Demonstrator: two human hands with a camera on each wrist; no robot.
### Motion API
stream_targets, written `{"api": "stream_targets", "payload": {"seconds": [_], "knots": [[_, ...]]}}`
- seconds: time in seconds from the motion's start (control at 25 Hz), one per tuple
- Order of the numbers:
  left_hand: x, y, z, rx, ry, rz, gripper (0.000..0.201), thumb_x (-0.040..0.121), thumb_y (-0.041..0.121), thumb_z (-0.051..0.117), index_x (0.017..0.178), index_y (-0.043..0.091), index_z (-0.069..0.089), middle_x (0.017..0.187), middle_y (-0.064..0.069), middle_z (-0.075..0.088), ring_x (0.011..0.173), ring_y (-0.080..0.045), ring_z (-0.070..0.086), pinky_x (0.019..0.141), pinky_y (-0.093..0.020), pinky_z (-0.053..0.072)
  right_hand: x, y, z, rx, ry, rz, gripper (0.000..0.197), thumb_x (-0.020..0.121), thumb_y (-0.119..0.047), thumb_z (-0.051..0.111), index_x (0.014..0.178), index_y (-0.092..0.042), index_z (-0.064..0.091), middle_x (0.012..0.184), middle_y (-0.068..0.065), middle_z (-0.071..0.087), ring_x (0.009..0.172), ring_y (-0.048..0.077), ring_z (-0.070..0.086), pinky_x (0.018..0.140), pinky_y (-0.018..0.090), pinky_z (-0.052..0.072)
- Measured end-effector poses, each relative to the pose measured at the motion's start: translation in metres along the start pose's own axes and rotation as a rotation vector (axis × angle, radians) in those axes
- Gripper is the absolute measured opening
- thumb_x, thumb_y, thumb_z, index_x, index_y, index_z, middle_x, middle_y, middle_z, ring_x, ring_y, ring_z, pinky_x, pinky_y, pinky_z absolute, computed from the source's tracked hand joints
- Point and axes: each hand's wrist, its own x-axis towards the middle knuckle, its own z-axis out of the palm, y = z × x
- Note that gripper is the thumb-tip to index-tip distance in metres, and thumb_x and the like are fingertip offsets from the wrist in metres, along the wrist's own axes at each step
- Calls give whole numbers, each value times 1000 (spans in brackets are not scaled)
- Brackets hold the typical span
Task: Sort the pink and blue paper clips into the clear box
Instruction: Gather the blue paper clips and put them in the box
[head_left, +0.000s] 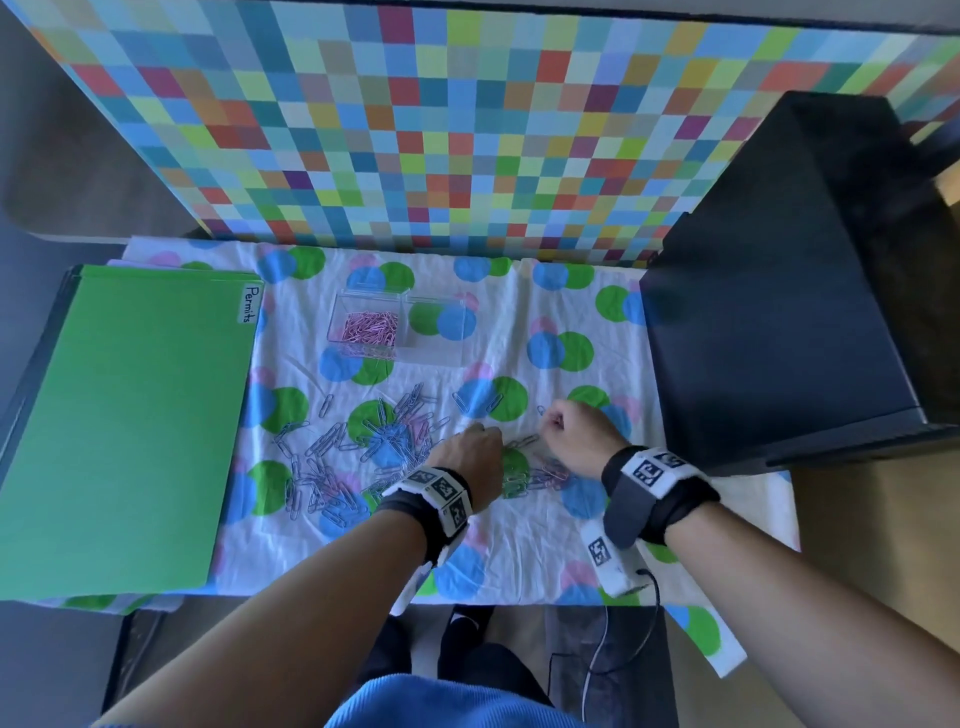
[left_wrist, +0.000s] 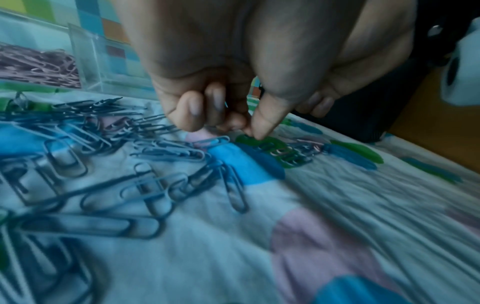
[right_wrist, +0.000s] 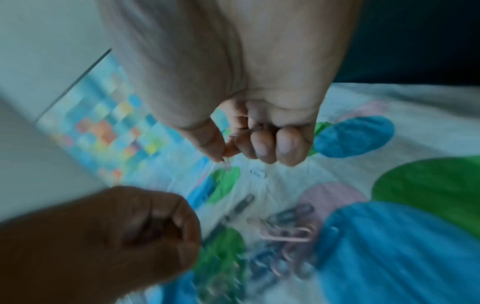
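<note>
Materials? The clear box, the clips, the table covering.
Clear box: likely rigid acrylic or plastic, glossy; see-through walls, sharp edges.
Paper clips: thin bent wire, apparently with a matte pastel coating.
Table covering: thin printed fabric, or possibly plastic sheet; creased, wrinkled.

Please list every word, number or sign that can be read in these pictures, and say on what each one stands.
"Permits": handwritten on the white tab label of the green folder.
The wristbands carry black-and-white square code markers, with no words or numbers.
No other readable text.

Pink clips heaped in clear box's left compartment; blue clips strewn nearby.
</note>
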Motion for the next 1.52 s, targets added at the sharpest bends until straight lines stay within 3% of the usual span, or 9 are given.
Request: {"api": "stream_targets", "payload": {"seconds": [0.2, 0.36, 0.52, 0.76, 1.04, 1.12, 1.2, 1.32, 1.52], "knots": [[1, 1, -6, -45, 6, 116, 21, 91, 20, 50, 110, 21, 61, 111, 1, 56, 97, -24, 61, 70, -32, 49, -9, 6, -21, 783, -19, 103, 8, 92, -2, 54, 83, -4, 55, 73, 11, 62, 62, 19, 57, 55, 26, 48], [2, 8, -3, 90, -53, 179, 23, 91, 20, 54, 113, 23, 61, 111, 2, 55, 98, -24, 60, 68, -31, 43, -12, 15, -12, 878, -74, 181, 14, 91, 6, 45, 93, -1, 57, 70, 11, 57, 57, 20, 53, 44, 26, 44], [6, 2, -6, 190, -19, 162, 18, 93, 16, 50, 107, 17, 60, 106, -2, 55, 95, -26, 62, 65, -35, 46, -4, 12, 0, 442, -43, 139, 16, 88, -7, 47, 87, -2, 63, 62, 3, 55, 57, 17, 50, 51, 27, 39], [5, -7, -6, 150, -1, 100, 18, 88, 8, 44, 105, 11, 49, 105, -7, 49, 84, -27, 61, 62, -36, 48, -9, 1, 15, -385, 4, -133, 16, 90, -21, 54, 89, -7, 61, 94, 9, 63, 84, 27, 62, 67, 32, 47], [7, -13, -4, -370, 155, 20, 19, 92, 11, 42, 104, 15, 56, 94, -6, 63, 84, -25, 59, 75, -35, 48, -6, -3, 15, -327, -88, -113, 12, 92, -17, 46, 85, -10, 53, 89, 7, 60, 77, 24, 59, 62, 32, 46], [11, -15, -4, -592, 158, -99, 30, 88, 4, 41, 106, 15, 62, 75, -4, 63, 69, -23, 56, 63, -29, 45, -5, -8, 5, -98, -68, -96, 16, 92, -21, 47, 82, -11, 54, 79, 1, 57, 67, 17, 56, 54, 27, 41], [17, -15, -9, -1068, 94, -264, 32, 84, -3, 36, 86, 9, 66, 55, -1, 50, 52, -19, 42, 47, -24, 35, -4, -19, -7, 78, -36, -88, 19, 92, -24, 51, 80, -10, 56, 70, -3, 55, 64, 15, 53, 52, 25, 38], [20, -5, -20, -1615, 1, -426, 26, 86, 5, 34, 70, 6, 54, 59, -8, 48, 48, -18, 45, 45, -22, 35, -5, -43, -20, 117, -52, -154, 13, 87, -22, 59, 76, -15, 61, 63, -10, 55, 61, 8, 51, 56, 23, 38], [23, 6, -30, -1905, -69, -363, 33, 93, 14, 31, 81, 8, 61, 69, -5, 64, 59, -16, 55, 59, -28, 44, -12, -69, -32, 118, -119, -263, 31, 89, -23, 58, 120, -18, 61, 112, 2, 68, 100, 14, 64, 88, 27, 51]]}}
